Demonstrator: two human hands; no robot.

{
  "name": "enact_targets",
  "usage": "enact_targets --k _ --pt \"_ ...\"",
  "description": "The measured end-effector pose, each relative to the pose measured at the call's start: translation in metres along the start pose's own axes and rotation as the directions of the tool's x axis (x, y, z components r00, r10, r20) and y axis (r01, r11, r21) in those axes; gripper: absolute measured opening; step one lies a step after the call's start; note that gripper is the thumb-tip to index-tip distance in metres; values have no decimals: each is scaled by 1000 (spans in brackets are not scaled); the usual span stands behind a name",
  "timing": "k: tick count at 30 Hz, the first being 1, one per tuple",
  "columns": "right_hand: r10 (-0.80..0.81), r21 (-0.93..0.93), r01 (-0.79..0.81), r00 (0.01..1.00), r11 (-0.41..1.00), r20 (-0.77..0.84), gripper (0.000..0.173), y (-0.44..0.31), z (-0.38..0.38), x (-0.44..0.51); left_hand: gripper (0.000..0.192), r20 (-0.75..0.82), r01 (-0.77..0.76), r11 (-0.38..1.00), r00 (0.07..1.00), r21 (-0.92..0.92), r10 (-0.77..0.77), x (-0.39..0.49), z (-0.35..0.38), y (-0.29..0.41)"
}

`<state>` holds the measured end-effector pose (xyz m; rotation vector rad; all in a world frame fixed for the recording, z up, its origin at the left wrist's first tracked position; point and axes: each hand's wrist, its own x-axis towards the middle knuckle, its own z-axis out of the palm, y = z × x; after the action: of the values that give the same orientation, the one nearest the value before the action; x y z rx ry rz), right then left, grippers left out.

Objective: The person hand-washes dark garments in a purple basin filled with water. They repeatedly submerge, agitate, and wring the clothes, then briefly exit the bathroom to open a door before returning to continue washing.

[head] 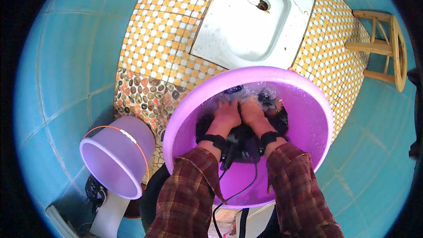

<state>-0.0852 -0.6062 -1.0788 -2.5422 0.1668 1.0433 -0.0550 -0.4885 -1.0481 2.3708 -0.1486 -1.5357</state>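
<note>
Both of my hands reach down into a large purple plastic basin (pixel 305 105). My left hand (pixel 227 114) and my right hand (pixel 252 110) are side by side on dark wet fabric (pixel 210 127), with splashing water and foam (pixel 264 89) at their far side. Blur and water hide my fingertips, so whether either hand grips the cloth cannot be made out. Black straps circle both wrists, and black cables hang from them over the basin's near side. Plaid sleeves cover my forearms.
A lilac bucket (pixel 142 135) with an orange handle lies tilted at the left. Beyond the basin is a white squat toilet (pixel 218 23) set in the patterned tile floor (pixel 155 36). A wooden stool (pixel 373 46) stands at the far right, near blue tiled walls (pixel 66 46).
</note>
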Motion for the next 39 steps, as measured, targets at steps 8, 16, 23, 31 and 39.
enact_targets --k 8,16,23,31,39 --pt "20 566 132 967 814 -254 33 -22 -113 -88 77 -387 -193 955 917 -223 95 -100 -50 31" --pt "-53 741 268 952 615 -301 38 -63 -224 -221 74 -584 -418 858 791 -299 182 -178 -67 35" --pt "35 202 -23 998 979 -60 71 -33 -110 -76 55 -534 -355 814 843 -460 66 -150 -60 16" --pt "166 -299 -100 965 949 202 50 -32 -40 16 44 -496 -337 724 868 -603 -9 -130 -34 2" --pt "-120 385 307 891 870 -438 54 -68 -163 -190 60 217 203 -89 957 -975 -193 -191 -49 26"
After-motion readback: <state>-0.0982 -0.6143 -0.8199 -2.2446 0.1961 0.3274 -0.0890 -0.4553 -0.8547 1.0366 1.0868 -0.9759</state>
